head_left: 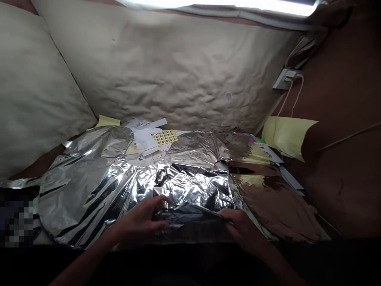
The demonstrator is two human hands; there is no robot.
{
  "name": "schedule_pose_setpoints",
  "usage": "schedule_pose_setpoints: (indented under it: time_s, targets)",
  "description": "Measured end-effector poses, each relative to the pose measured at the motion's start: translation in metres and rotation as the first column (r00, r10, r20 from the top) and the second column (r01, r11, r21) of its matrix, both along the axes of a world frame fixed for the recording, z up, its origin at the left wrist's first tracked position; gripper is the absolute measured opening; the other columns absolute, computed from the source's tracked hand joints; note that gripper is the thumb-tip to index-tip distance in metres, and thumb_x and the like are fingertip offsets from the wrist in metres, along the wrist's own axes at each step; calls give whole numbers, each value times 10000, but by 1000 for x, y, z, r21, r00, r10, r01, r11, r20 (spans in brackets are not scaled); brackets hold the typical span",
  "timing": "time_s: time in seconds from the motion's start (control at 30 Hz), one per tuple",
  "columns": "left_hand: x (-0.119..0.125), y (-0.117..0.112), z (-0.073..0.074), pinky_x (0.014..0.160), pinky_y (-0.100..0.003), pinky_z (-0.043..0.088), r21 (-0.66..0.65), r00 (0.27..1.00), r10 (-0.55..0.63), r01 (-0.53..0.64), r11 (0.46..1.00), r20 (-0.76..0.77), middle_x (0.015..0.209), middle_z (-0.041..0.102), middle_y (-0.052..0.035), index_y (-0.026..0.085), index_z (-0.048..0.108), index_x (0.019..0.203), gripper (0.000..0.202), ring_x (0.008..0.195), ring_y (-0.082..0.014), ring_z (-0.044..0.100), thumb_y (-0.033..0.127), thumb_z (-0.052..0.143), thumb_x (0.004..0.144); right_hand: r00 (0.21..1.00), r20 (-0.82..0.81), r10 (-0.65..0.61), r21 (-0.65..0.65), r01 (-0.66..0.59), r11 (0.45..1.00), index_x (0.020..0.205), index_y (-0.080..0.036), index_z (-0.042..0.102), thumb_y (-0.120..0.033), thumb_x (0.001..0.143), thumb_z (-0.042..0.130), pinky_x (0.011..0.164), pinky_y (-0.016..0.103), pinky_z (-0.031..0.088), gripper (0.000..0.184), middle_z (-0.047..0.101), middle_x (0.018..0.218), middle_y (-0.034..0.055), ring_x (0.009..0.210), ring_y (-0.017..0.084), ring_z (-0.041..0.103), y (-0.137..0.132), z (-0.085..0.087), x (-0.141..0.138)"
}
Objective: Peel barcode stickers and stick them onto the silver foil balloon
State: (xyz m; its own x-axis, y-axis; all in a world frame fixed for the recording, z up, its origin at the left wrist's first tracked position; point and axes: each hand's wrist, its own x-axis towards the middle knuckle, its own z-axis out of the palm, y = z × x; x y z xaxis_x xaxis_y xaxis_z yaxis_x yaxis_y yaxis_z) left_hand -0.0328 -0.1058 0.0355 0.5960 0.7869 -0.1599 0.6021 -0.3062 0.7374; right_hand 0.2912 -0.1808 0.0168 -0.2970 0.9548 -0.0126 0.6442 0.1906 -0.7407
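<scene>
the left hand (139, 222) rests on crumpled silver foil (190, 186), its fingers (162, 202) loosely spread. the right hand (238, 227) seems to pinch a dark folded edge (190, 212) of it, though shadow hides those fingers. the foil lies spread out below a beige padded wall (178, 67).

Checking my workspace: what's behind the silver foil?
Behind the crinkled silver foil: a yellow gridded sheet, white paper strips, a pale yellow note. Whatever lies beneath it is covered.

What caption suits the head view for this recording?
Left hand and right hand handle a fold of crumpled silver foil, yellow paper beyond.
</scene>
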Motion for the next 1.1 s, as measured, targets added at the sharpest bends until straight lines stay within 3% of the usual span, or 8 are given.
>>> schedule_pose_setpoints:
  time_s: [0.13, 0.27, 0.4, 0.57, 0.7, 0.8, 0.93, 1.1]
  targets:
    - [-1, 22, -12, 688, -275, 465, -77, 990, 126, -120, 990, 65, 880, 658, -16, 183, 646, 1025, 351, 786, -198, 608, 441, 654, 786, 993, 83, -84, -85, 91, 992, 1006, -220, 664, -297, 900, 514, 712, 281, 451, 200, 706, 918, 16, 822, 202, 641, 14, 11, 0]
    - [-1, 29, -25, 731, -292, 460, -78, 974, 201, -193, 978, 106, 905, 643, -29, 166, 651, 994, 386, 837, -222, 597, 486, 651, 778, 971, 214, -102, -78, 121, 990, 833, -202, 660, -382, 889, 534, 652, 282, 413, 226, 699, 813, 27, 764, 214, 631, 24, 11, 10]
    - [0, 28, -23, 693, -306, 456, -56, 967, 246, -242, 969, 68, 794, 607, 2, 207, 569, 1222, 514, 754, -213, 583, 478, 639, 791, 981, 128, -144, -107, 158, 982, 934, -214, 669, -383, 878, 545, 707, 301, 440, 218, 723, 890, 32, 817, 226, 654, 34, 2, 20]
    - [5, 27, -15, 706, -323, 471, 14, 936, 337, -340, 940, 104, 1055, 612, -68, 261, 379, 1420, 682, 748, -197, 605, 426, 625, 806, 979, -13, -202, -227, 194, 954, 1201, -229, 595, -344, 836, 585, 756, 326, 484, 383, 732, 920, 33, 841, 230, 677, 48, -9, 23]
    - [5, 31, -12, 717, -330, 467, -8, 955, 287, -287, 958, 71, 971, 626, -52, 267, 372, 1430, 712, 786, -221, 608, 412, 647, 790, 966, -136, -221, -314, 169, 934, 1237, -223, 561, -300, 807, 614, 704, 310, 496, 440, 718, 877, 26, 797, 211, 665, 56, -12, 24]
    - [5, 34, -11, 684, -322, 464, 0, 950, 305, -305, 952, 65, 980, 615, -47, 250, 376, 1424, 675, 709, -196, 596, 411, 610, 812, 936, -235, -262, -322, 180, 930, 1227, -208, 561, -283, 776, 645, 733, 312, 512, 464, 681, 1090, 63, 845, 204, 660, 60, -15, 26]
    - [4, 40, -11, 744, -328, 457, 120, 952, 305, -302, 946, -8, 1047, 607, -42, 289, 371, 1426, 626, 808, -214, 610, 444, 561, 850, 918, -268, -291, -282, 214, 935, 1222, -215, 571, -289, 757, 659, 823, 356, 521, 479, 552, 1336, 94, 963, 232, 645, 63, -19, 27]
    - [-6, 52, -14, 667, -285, 460, -22, 971, 227, -229, 973, -76, 912, 617, 17, 325, 250, 1469, 777, 718, -187, 614, 451, 630, 803, 903, -297, -310, -259, 236, 937, 1237, -210, 562, -316, 752, 656, 907, 399, 509, 506, 477, 1424, 116, 1127, 281, 587, 63, -18, 27]
